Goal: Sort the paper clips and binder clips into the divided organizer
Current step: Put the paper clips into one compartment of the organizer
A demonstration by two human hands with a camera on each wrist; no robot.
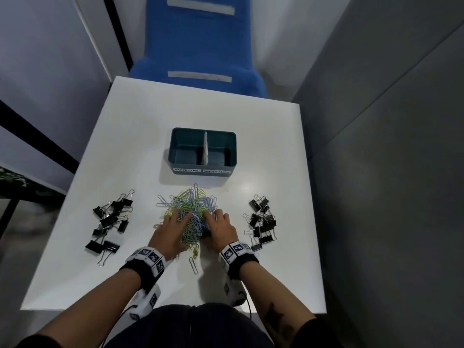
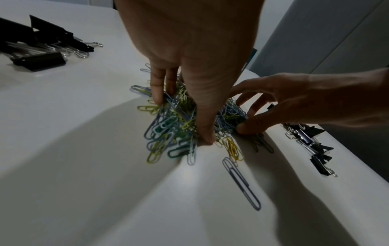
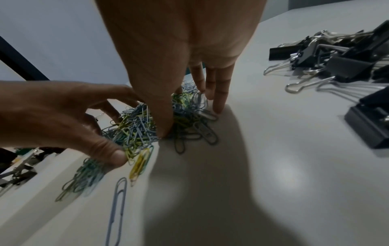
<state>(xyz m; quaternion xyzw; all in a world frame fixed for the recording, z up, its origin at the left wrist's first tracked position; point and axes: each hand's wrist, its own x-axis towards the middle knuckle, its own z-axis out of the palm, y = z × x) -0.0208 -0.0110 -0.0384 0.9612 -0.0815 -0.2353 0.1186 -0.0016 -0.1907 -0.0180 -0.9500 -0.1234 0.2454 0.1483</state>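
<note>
At frame left a cluster of black binder clips (image 1: pixel 108 224) lies on the white bench (image 1: pixel 75 272). At centre, our left hand (image 1: pixel 170 229) and right hand (image 1: pixel 221 226) both curl into the paper clip heap (image 1: pixel 193 209), grasping it from either side, presumably to scoop a bunch. The organizer (image 1: pixel 203 151) sits just beyond, both compartments empty. One stray clip (image 1: pixel 193 264) lies nearer us. At right, more binder clips (image 1: pixel 262 222), clear of the path.

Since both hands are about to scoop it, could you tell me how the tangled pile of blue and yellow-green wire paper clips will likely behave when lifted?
The pile of blue and yellow-green wire paper clips looks interlocked, so it will probably lift as a loose clump. Stragglers like the single blue clip suggest some will drop. Each looks thin, likely light.
</note>
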